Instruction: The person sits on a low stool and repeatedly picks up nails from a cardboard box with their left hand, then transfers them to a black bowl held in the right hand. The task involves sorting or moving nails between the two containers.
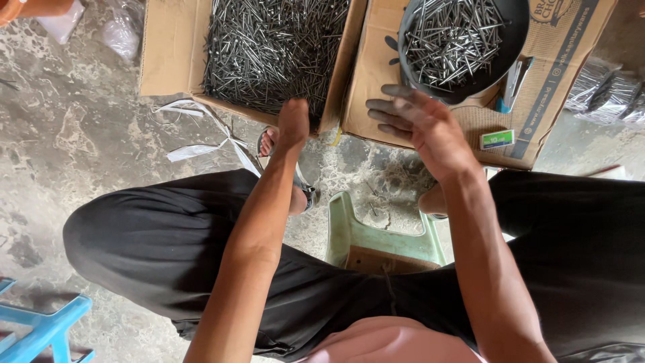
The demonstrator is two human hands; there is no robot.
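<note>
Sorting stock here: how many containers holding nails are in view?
2: an open cardboard box of nails at top left, near the left hand, and a dark bowl at top right, above the right hand.

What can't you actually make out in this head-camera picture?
- Left hand: its fingers dip into the nails in the cardboard box and are hidden; any grip cannot be told.
- Black pan of nails: top cut off by the frame edge.
- Right hand: palm faces away, so anything held is unseen.
- Small green packet: too small to identify.
</note>
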